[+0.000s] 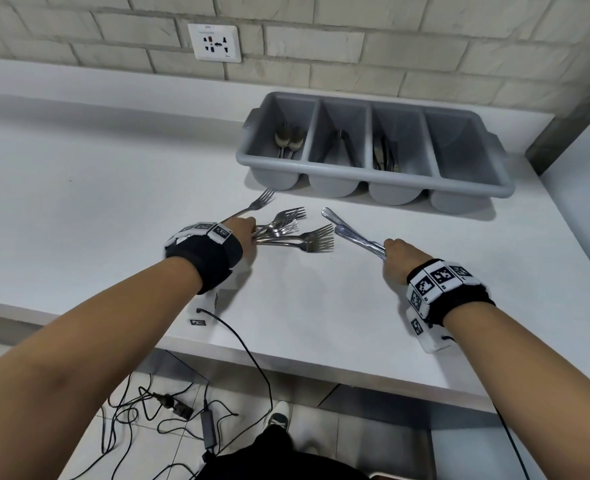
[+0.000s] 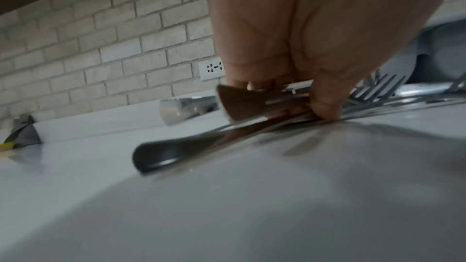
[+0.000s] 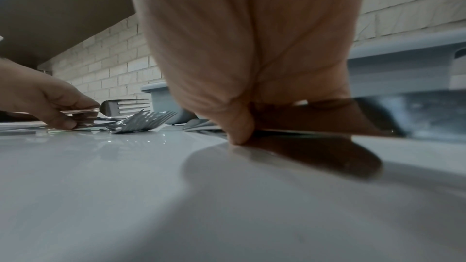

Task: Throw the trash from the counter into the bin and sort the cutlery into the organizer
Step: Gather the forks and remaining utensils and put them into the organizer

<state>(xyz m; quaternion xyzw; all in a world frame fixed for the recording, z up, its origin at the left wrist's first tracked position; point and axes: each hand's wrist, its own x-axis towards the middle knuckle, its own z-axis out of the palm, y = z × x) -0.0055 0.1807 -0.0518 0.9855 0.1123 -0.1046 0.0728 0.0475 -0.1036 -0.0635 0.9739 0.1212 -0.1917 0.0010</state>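
Several steel forks lie fanned out on the white counter, tines pointing right. My left hand pinches their bunched handles. In the left wrist view the thumb presses the fork handles against the counter. One more fork angles toward the back. My right hand grips the ends of two table knives, whose other ends point back-left. In the right wrist view one knife runs right from the thumb. The grey four-compartment organizer stands behind, with spoons in its left compartment.
The organizer's two middle compartments hold dark cutlery and the rightmost one looks empty. A wall socket sits on the brick wall behind. The counter's front edge is near my forearms. Cables lie on the floor below.
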